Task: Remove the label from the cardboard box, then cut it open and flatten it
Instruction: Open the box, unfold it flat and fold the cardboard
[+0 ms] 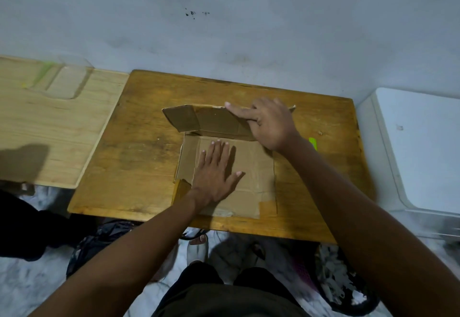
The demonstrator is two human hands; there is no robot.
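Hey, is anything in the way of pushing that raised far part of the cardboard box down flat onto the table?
Nothing visible blocks it. The right hand already rests on the raised far panel of the cardboard box, and the left hand presses the near part flat. The bare table around it looks clear; a green object lies off to the right.

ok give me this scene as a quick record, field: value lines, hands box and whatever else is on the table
surface: wooden table
box: cardboard box cut open, near part lying flat, far panel still raised
left hand: left hand pressed flat, fingers spread, on the near cardboard
right hand: right hand on the far panel, pushing it down
tool: green object partly hidden behind the right wrist, type unclear
label: none visible
beside table: light wooden board at left, white container at right
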